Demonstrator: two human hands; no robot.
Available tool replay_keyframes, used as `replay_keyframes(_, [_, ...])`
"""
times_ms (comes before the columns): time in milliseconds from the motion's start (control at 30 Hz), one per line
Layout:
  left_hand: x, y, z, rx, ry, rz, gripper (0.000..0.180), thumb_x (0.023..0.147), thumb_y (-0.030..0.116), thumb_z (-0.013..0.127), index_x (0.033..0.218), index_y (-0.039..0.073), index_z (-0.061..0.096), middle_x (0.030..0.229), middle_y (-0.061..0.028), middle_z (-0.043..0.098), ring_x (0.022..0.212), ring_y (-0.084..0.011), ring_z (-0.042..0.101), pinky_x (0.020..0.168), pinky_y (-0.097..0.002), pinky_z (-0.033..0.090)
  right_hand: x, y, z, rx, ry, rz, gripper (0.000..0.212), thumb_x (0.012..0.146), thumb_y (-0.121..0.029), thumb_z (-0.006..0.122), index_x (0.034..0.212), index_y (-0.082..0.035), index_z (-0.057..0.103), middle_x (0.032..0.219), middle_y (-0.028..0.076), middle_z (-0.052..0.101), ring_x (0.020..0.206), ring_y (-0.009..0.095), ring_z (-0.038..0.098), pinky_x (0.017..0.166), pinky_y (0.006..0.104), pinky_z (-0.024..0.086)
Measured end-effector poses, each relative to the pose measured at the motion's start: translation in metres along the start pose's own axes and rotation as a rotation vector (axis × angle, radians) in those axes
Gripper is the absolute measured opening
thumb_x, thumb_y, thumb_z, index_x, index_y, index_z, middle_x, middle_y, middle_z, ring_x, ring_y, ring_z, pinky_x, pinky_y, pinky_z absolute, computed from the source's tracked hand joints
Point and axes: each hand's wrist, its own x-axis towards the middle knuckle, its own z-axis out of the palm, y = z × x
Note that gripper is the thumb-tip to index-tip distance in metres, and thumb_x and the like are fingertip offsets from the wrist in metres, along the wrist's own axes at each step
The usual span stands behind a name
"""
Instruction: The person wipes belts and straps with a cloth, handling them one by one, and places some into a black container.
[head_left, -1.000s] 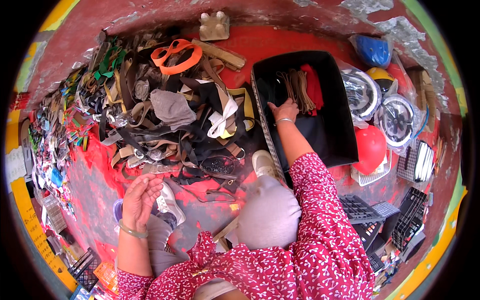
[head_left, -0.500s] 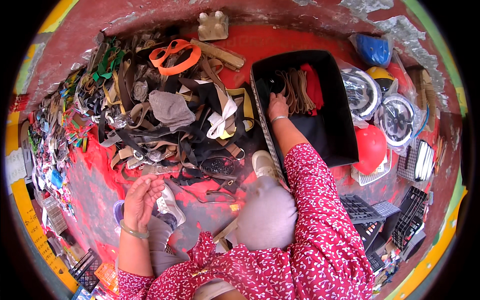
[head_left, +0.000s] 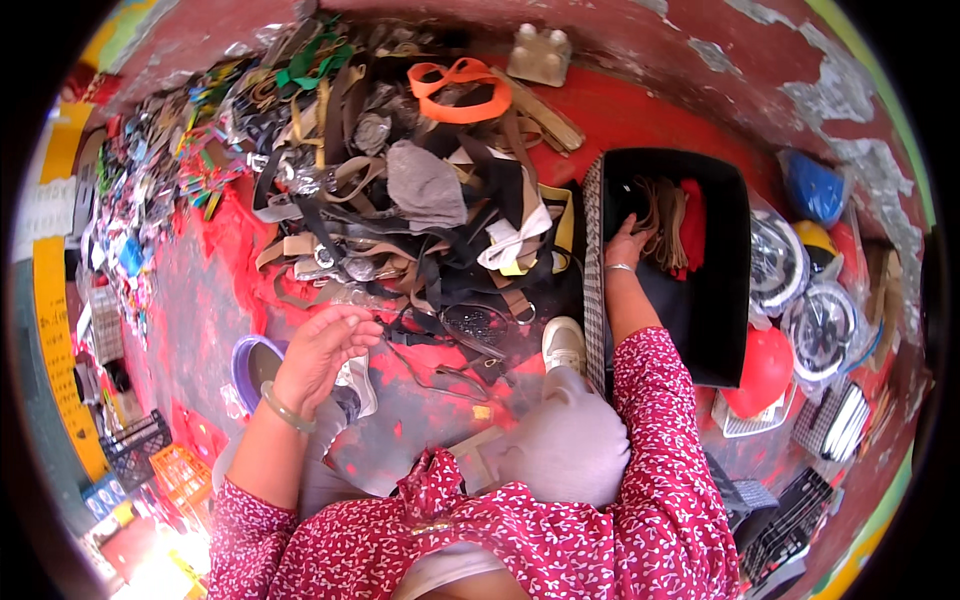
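Observation:
My right hand (head_left: 628, 245) reaches into a long black box (head_left: 725, 340), against its left inner side. Its fingertips sink into the dark interior, so whether they grip anything cannot be made out. Beside them lie folded brown straps (head_left: 660, 225), with a red strap bundle (head_left: 692, 228) along their right. My left hand (head_left: 325, 345), with a pale bangle on the wrist, hovers above the floor with loosely bent fingers and nothing visible in it. Beyond it spreads a tangled heap of black and brown straps (head_left: 350, 225), topped by a grey cloth (head_left: 425, 185) and an orange strap (head_left: 460, 92).
Right of the box are a red helmet (head_left: 760, 372), a blue bagged item (head_left: 815, 187) and plastic-wrapped round items (head_left: 775, 262). A purple bucket (head_left: 245, 375) stands by my left arm. Small colourful pieces (head_left: 130, 220) pile at far left, with an orange crate (head_left: 182, 478) nearer.
The whole view has shifted, so the heap and box sit farther right in the picture. My right hand stays inside the box beside the brown straps. My left hand remains raised, fingers loosely bent.

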Motion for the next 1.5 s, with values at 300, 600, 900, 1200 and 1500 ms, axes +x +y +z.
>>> replay_keyframes(300, [-0.069, 0.039, -0.003, -0.033, 0.089, 0.285, 0.019, 0.088, 0.014, 0.049, 0.100, 0.001, 0.055, 0.095, -0.0097, 0.062, 0.085, -0.0133, 0.059, 0.075, -0.0238, 0.046, -0.032, -0.109, -0.147, 0.371, 0.359, -0.564, 0.026, 0.077, -0.019, 0.059, 0.098, -0.004, 0.060, 0.088, 0.011, 0.061, 0.082, 0.025, 0.059, 0.072, 0.0361, 0.047])
replay_keyframes(600, [-0.105, 0.044, -0.048, 0.023, 0.184, 0.542, 0.020, 0.088, 0.015, 0.048, 0.102, 0.002, 0.054, 0.100, -0.0087, 0.060, 0.090, -0.0139, 0.057, 0.077, -0.0251, 0.044, -0.107, -0.304, -0.082, 0.008, -0.557, -0.493, 0.083, 0.071, -0.039, 0.067, 0.136, -0.011, 0.024, 0.120, 0.021, 0.049, 0.105, 0.032, 0.053, 0.085, 0.0367, 0.044])
replay_keyframes(900, [-0.113, 0.053, -0.099, -0.220, 0.126, 0.577, 0.019, 0.088, 0.015, 0.048, 0.100, 0.002, 0.054, 0.093, -0.0069, 0.061, 0.084, -0.0123, 0.057, 0.072, -0.0247, 0.046, -0.114, -0.274, -0.097, -0.397, -0.519, -1.092, 0.037, 0.071, -0.033, 0.060, 0.096, -0.005, 0.058, 0.098, 0.021, 0.058, 0.093, 0.036, 0.054, 0.081, 0.0389, 0.044])
replay_keyframes(1200, [-0.112, 0.046, -0.116, -0.300, 0.110, 0.606, 0.020, 0.088, 0.017, 0.047, 0.097, 0.001, 0.055, 0.091, -0.0091, 0.062, 0.083, -0.0152, 0.059, 0.071, -0.0251, 0.047, -0.200, -0.223, -0.291, -0.204, 0.082, -0.823, 0.023, 0.077, -0.024, 0.054, 0.086, -0.005, 0.062, 0.075, 0.017, 0.061, 0.073, 0.030, 0.060, 0.068, 0.0369, 0.046])
replay_keyframes(1500, [-0.080, 0.033, -0.116, -0.246, 0.152, 0.456, 0.019, 0.085, 0.017, 0.050, 0.095, 0.002, 0.055, 0.088, -0.0071, 0.061, 0.077, -0.0137, 0.058, 0.066, -0.0245, 0.046, -0.279, -0.162, -0.372, 1.452, -0.375, -0.432, 0.030, 0.083, -0.016, 0.054, 0.109, 0.000, 0.055, 0.103, 0.009, 0.058, 0.092, 0.017, 0.055, 0.080, 0.0265, 0.042])
